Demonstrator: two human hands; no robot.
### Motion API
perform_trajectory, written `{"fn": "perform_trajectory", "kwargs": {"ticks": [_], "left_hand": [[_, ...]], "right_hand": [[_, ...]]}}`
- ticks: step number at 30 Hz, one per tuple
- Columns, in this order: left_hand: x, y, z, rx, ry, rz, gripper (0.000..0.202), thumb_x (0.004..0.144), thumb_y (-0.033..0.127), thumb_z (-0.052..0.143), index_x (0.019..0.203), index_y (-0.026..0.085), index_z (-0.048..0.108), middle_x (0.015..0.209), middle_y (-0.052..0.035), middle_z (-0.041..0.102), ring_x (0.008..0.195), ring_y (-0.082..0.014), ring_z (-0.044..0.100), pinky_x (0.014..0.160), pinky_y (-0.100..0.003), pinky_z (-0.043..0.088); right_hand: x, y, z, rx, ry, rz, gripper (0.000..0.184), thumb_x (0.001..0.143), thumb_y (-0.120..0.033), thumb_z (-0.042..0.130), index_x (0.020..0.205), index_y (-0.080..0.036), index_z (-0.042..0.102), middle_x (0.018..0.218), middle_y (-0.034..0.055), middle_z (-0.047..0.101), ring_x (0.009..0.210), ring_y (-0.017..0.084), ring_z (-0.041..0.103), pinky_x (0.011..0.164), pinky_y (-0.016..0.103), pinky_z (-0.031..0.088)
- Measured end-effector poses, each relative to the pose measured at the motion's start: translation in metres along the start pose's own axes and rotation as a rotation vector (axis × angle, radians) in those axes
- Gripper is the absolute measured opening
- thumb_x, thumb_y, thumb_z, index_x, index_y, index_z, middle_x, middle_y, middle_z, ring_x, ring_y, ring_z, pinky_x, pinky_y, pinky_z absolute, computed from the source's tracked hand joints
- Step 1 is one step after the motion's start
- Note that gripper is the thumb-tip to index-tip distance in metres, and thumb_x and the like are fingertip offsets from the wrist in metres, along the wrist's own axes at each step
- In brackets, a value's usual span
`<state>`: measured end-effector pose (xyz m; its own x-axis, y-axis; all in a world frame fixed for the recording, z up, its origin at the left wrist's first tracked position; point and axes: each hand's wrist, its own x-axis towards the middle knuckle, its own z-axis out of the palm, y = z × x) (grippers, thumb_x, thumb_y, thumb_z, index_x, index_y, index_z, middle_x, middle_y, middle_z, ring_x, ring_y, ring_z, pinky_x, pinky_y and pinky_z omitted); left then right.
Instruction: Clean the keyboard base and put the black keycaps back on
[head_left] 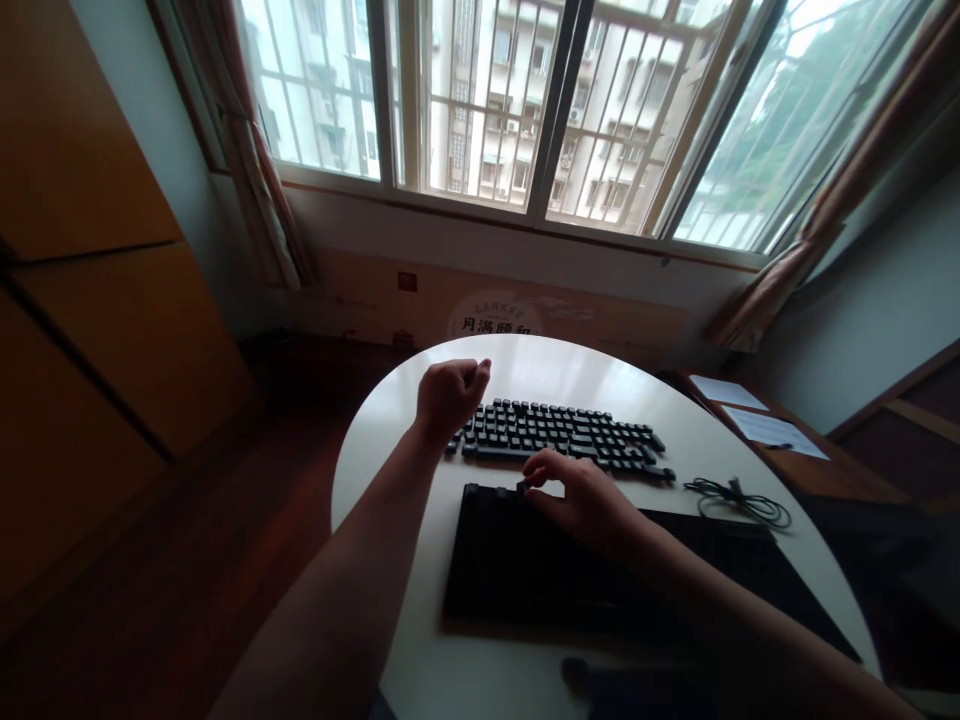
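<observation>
Black keycaps (pixel 555 425) lie spread in keyboard order on a round white table (pixel 367 470). In front of them is a black keyboard base (pixel 517 570), with a few keycaps (pixel 484 492) seated along its top left edge. My right hand (pixel 589 495) reaches over the base, thumb and forefinger pinching a small black keycap (pixel 523 487) at that top row. My left hand (pixel 452 392) is closed in a fist above the left end of the loose keycaps; whatever its fingers hold, if anything, is hidden. My right forearm covers part of the base.
A coiled black cable (pixel 739 500) lies at the table's right. At the near edge sits a dark object (pixel 576 672), too dim to name. Papers (pixel 772 430) with a pen rest on a wooden surface beyond the table. A barred window (pixel 540 110) is behind.
</observation>
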<state>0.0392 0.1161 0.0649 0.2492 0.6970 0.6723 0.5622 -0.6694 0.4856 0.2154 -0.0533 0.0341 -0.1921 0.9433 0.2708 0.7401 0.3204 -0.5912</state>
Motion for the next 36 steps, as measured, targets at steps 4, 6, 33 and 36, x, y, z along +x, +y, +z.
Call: {"fn": "perform_trajectory", "kwargs": {"ticks": [4,6,33,36], "left_hand": [[-0.001,0.008,-0.001,-0.107,-0.413,0.065,0.047,0.088,0.045,0.048,0.049,0.019,0.042,0.048,0.0034,0.033,0.050,-0.0108,0.032,0.053,-0.027,0.027],[-0.002,0.014,-0.004,-0.146,-0.653,0.031,0.044,0.083,0.047,0.054,0.051,0.018,0.049,0.048,0.0031,0.038,0.049,-0.0108,0.034,0.050,-0.027,0.027],[-0.009,0.035,0.001,0.034,-1.387,0.007,0.027,0.066,0.041,0.071,0.060,0.019,0.057,0.056,0.0032,0.050,0.054,-0.0124,0.045,0.051,-0.025,0.033],[-0.007,0.031,0.004,-0.060,-1.441,0.052,0.026,0.069,0.040,0.070,0.078,0.018,0.063,0.067,0.0027,0.053,0.063,-0.0135,0.048,0.058,-0.025,0.037]], "right_hand": [[0.004,0.008,0.010,0.031,-0.002,-0.013,0.029,0.084,-0.016,0.065,0.111,-0.025,0.057,0.098,0.0007,0.075,0.090,0.019,0.072,0.079,0.031,0.052],[0.003,0.009,0.012,0.037,0.003,-0.005,0.030,0.085,-0.016,0.064,0.112,-0.025,0.055,0.098,0.0009,0.075,0.090,0.020,0.072,0.079,0.031,0.052],[-0.002,-0.001,0.009,-0.230,0.002,-0.051,0.062,0.086,-0.019,0.066,0.143,-0.027,0.043,0.114,0.0072,0.072,0.101,0.024,0.068,0.083,0.033,0.050],[-0.005,-0.009,-0.012,-0.263,0.042,-0.080,0.050,0.088,-0.021,0.065,0.136,-0.027,0.053,0.112,0.0059,0.073,0.097,0.023,0.069,0.079,0.031,0.050]]}}
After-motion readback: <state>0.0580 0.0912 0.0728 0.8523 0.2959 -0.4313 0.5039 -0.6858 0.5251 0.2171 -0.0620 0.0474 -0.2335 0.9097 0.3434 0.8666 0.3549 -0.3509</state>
